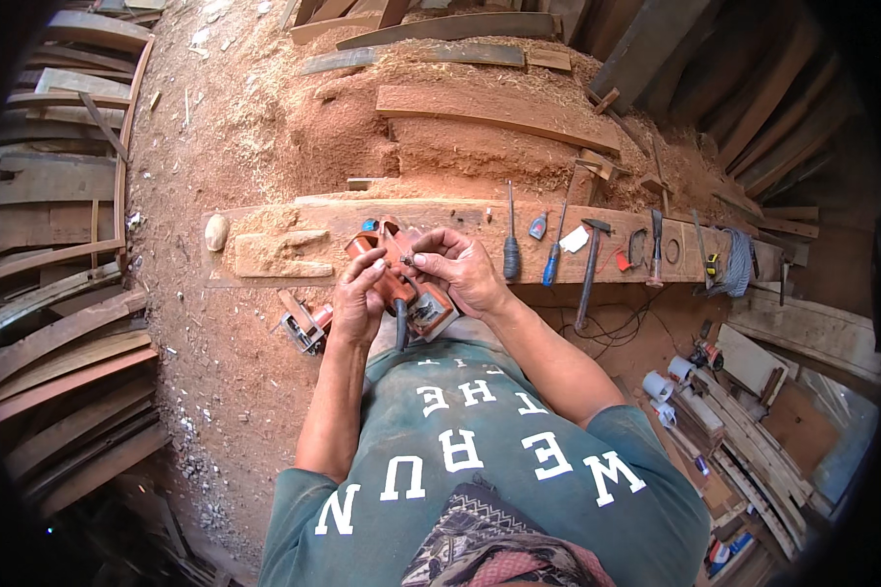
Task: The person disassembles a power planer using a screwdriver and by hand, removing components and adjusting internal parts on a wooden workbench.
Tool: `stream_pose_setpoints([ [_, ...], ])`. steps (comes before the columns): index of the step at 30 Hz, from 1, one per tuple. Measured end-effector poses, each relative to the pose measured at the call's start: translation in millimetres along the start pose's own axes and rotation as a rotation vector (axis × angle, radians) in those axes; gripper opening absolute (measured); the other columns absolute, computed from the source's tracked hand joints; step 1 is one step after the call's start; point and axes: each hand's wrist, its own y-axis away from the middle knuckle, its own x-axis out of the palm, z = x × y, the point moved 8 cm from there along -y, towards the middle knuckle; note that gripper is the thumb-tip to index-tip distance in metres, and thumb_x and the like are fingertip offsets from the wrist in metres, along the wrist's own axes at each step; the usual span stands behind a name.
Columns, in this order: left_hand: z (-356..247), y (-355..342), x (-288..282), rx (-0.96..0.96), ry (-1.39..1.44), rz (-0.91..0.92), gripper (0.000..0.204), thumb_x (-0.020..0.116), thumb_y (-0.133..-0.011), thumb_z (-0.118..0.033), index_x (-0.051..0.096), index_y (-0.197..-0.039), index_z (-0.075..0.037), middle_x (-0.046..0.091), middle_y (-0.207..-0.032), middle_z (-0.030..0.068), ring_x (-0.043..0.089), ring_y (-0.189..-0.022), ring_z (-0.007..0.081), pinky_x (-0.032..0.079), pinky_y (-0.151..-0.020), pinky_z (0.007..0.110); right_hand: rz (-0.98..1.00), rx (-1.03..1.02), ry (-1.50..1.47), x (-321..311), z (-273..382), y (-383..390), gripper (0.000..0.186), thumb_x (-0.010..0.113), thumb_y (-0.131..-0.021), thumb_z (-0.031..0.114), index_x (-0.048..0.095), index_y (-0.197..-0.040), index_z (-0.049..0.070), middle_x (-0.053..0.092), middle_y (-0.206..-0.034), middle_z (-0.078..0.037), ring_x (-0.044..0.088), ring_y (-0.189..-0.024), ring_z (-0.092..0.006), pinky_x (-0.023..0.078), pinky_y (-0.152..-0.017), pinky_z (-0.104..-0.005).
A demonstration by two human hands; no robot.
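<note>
An orange and black power tool (394,287), which looks like an electric planer, rests close against my body at the bench edge. Above it, my right hand (465,277) pinches a small dark metal piece (408,260) between thumb and fingertips. My left hand (360,296) is beside the tool's left side, fingers curled with thumb and fingertips together; whatever they hold is too small to name. A black grip or cord end (401,323) hangs down from the tool. Farther right on the plank bench lie a dark-handled screwdriver (511,256) and a blue-handled screwdriver (551,266).
The plank bench (470,213) also carries a small blue bottle (538,227), a hammer (589,274), a chisel (656,249), a tape measure (713,265) and coiled rope (738,264). Another power tool (306,326) is at left. Sawdust heaps (333,127) and stacked boards (59,181) surround me.
</note>
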Motion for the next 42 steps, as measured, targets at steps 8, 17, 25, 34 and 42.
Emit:
stream_pose_setpoints([
  [8, -11.4, 12.6, -18.3, -0.1, -0.055, 0.109, 0.04, 0.071, -0.095, -0.002, 0.065, -0.134, 0.005, 0.072, -0.121, 0.0141, 0.071, -0.11, 0.0234, 0.057, -0.102, 0.037, -0.077, 0.041, 0.272, 19.2, -27.3, -20.7, 0.017, 0.071, -0.1, 0.001, 0.067, -0.117, -0.001, 0.072, -0.107, -0.008, 0.072, -0.095, -0.0141, 0.063, -0.081, -0.0294],
  [17, -38.3, -8.4, -44.5, 0.029, -0.001, -0.177, 0.042, 0.06, -0.098, 0.006, 0.056, -0.14, 0.0, 0.06, -0.12, 0.0111, 0.07, -0.096, 0.0221, 0.064, -0.09, 0.036, -0.228, -0.044, 0.398, -10.8, -16.2, -10.8, 0.016, 0.071, -0.099, 0.003, 0.075, -0.114, -0.002, 0.076, -0.103, -0.007, 0.072, -0.094, -0.0114, 0.06, -0.085, -0.0272],
  [25, -60.4, -49.6, -81.4, 0.102, 0.161, -0.298, 0.039, 0.059, -0.1, 0.002, 0.048, -0.136, -0.009, 0.059, -0.118, 0.0161, 0.067, -0.096, 0.0261, 0.064, -0.088, 0.042, -0.303, -0.081, 0.503, -19.6, -8.5, -32.0, 0.022, 0.079, -0.094, 0.009, 0.076, -0.112, -0.002, 0.076, -0.101, -0.006, 0.07, -0.09, -0.0119, 0.057, -0.083, -0.0272],
  [34, -61.8, -31.4, -71.4, 0.01, -0.203, -0.22, 0.035, 0.051, -0.104, -0.001, 0.047, -0.139, -0.005, 0.057, -0.122, 0.0162, 0.067, -0.096, 0.0249, 0.065, -0.089, 0.044, -0.233, -0.115, 0.417, 11.2, -10.2, -63.9, 0.024, 0.079, -0.093, 0.008, 0.075, -0.113, -0.004, 0.077, -0.103, -0.01, 0.072, -0.093, -0.0149, 0.06, -0.086, -0.0299],
  [42, -133.5, 17.1, 31.3, 0.843, -1.643, -0.287, 0.058, 0.079, -0.091, -0.022, 0.06, -0.145, -0.015, 0.049, -0.148, 0.0212, 0.044, -0.139, 0.0422, 0.042, -0.113, 0.054, -0.163, -0.057, 0.463, 20.6, -30.4, -68.9, 0.019, 0.076, -0.097, 0.005, 0.074, -0.114, -0.002, 0.077, -0.103, -0.01, 0.073, -0.088, -0.0144, 0.061, -0.08, -0.0292],
])
